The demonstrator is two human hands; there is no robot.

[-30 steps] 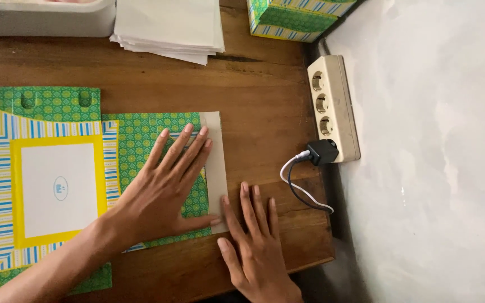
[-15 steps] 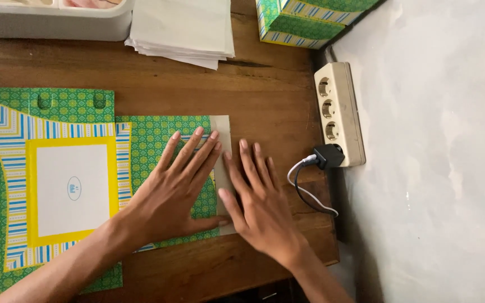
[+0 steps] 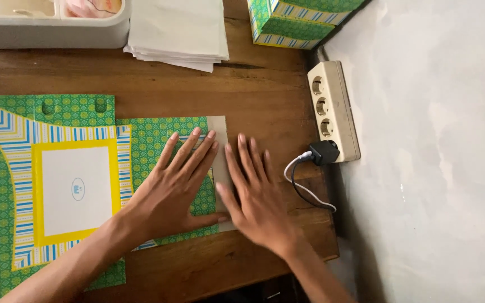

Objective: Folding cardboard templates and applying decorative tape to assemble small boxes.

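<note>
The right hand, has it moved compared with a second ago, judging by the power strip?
Yes. The right hand has slid up the table, away from the front edge and toward the power strip, its fingers now beside the left hand on the flat box.

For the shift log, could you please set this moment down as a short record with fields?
surface: wooden table
left hand: flat, fingers spread, on the green patterned flat carton
right hand: flat, across the carton's plain grey flap and the table
top edge: white paper stack, white tray, green patterned box
right: power strip with a black plug
</note>
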